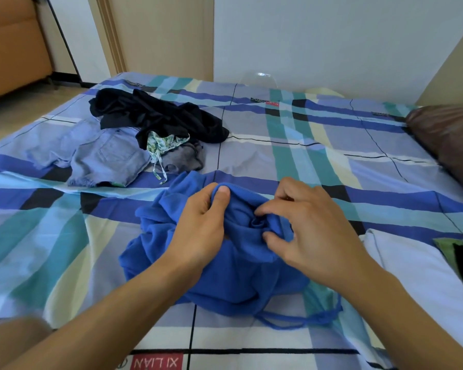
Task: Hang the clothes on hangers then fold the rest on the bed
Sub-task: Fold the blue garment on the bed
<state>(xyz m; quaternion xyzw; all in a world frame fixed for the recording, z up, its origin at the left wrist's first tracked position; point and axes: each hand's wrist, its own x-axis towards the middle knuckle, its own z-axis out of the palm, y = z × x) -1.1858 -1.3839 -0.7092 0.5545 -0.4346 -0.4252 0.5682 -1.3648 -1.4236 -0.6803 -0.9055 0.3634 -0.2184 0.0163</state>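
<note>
Pinching blue garment [238, 279]: left hand [201, 225] grip closed on it, right hand [313, 231] likewise.

Bright, even, diffuse light across bed [332, 145]. Faint soft shadows under left hand [201, 228] and right hand [318, 228] on blue garment [238, 279]. Small glare on clear object [259, 78] at far bed edge. Wide-angle bending leans door frame [112, 36]. Lower-left corner blurred; fine detail soft.
</note>
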